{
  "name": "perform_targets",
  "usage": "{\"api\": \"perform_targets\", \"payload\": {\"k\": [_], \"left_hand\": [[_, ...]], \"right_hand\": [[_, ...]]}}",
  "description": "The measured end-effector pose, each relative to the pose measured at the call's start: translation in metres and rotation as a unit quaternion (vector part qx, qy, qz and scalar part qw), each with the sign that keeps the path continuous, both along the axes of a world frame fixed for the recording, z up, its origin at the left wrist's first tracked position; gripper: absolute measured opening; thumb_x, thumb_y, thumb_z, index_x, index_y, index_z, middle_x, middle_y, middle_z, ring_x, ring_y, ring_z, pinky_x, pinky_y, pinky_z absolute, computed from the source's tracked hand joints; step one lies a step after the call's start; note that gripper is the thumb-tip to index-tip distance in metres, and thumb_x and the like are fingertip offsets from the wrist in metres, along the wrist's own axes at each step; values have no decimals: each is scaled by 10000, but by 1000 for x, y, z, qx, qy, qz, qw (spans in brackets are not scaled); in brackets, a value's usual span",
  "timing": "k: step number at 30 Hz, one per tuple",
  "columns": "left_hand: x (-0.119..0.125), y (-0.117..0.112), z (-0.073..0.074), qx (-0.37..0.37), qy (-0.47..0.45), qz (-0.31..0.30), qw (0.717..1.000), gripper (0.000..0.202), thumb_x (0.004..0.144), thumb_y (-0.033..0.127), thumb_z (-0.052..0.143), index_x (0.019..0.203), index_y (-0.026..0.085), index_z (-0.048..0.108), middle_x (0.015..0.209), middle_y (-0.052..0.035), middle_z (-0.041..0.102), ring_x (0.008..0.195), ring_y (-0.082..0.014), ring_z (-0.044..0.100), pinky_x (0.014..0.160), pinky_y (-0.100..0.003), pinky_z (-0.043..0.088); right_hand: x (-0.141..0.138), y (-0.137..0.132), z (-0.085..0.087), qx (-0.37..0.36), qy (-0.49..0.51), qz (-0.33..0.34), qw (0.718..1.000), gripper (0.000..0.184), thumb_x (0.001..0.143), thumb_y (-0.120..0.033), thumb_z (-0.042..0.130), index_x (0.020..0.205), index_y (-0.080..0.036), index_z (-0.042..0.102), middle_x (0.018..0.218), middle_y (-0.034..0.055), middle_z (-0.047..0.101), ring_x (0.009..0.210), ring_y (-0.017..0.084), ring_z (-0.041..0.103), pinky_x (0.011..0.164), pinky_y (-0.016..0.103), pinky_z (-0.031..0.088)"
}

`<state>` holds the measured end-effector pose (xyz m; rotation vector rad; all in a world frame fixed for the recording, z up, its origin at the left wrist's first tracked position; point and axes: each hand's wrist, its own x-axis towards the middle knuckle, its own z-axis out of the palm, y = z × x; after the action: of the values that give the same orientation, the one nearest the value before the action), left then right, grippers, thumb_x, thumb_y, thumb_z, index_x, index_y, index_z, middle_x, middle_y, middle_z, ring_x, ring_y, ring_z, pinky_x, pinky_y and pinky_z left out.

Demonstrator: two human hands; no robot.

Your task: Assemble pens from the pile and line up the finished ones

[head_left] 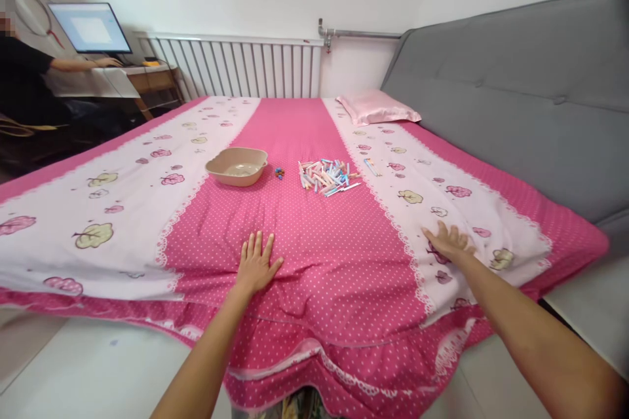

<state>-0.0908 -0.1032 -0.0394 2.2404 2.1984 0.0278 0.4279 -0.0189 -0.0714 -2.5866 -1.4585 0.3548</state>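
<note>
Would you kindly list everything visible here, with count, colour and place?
Quilted polka-dot bedspread: one, pink with white flowered bands, covering the bed.
Shallow plastic basin: one, beige, centre band.
Small plastic sticks: pile, pastel, right of basin.
Tiny beads: few, mixed colours, between basin and sticks.
Satin pillow: one, pink, by the headboard.
Padded headboard: one, grey, right side.
Ribbed radiator: one, white, far wall.
Computer monitor: one, lit, far left, before a person.
Left hand: one, flat on centre band.
Right hand: one, flat on right white band.
</note>
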Motion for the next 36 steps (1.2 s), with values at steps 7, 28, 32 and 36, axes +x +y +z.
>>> {"api": "perform_targets", "payload": {"k": [7, 28, 32, 36], "left_hand": [[-2, 1, -6, 13, -13, -10, 1000, 706, 868, 556, 338, 1458, 196, 194, 1538, -132, 106, 1412, -310, 30, 1125, -493, 89], [-14, 9, -23, 34, -31, -44, 998, 735, 854, 585, 317, 1455, 168, 240, 1541, -158, 119, 1416, -324, 10, 1114, -539, 74], [-13, 9, -24, 36, -21, -41, 998, 731, 858, 579, 308, 1455, 162, 238, 1541, -171, 108, 1415, -330, 4, 1110, -540, 74], [-11, 10, -24, 34, -7, -31, 999, 738, 855, 582, 304, 1454, 157, 239, 1539, -172, 124, 1417, -324, 16, 1111, -535, 72]], "right_hand": [[-7, -1, 0, 5, 12, -50, 999, 851, 772, -752, 173, 1472, -269, 136, 1554, 101, 29, 1396, 387, 11, 1064, 605, 54], [-12, 1, -3, 2, -20, -72, 997, 818, 787, -722, 173, 1460, -257, 181, 1551, 101, 70, 1391, 389, 38, 1069, 582, 40], [-9, 1, -3, 3, -18, -67, 998, 820, 787, -728, 159, 1459, -260, 177, 1551, 102, 65, 1391, 390, 34, 1066, 592, 43], [-7, 1, -4, 6, -13, -63, 998, 818, 787, -731, 153, 1458, -264, 179, 1549, 106, 71, 1388, 394, 40, 1060, 604, 41]]}}
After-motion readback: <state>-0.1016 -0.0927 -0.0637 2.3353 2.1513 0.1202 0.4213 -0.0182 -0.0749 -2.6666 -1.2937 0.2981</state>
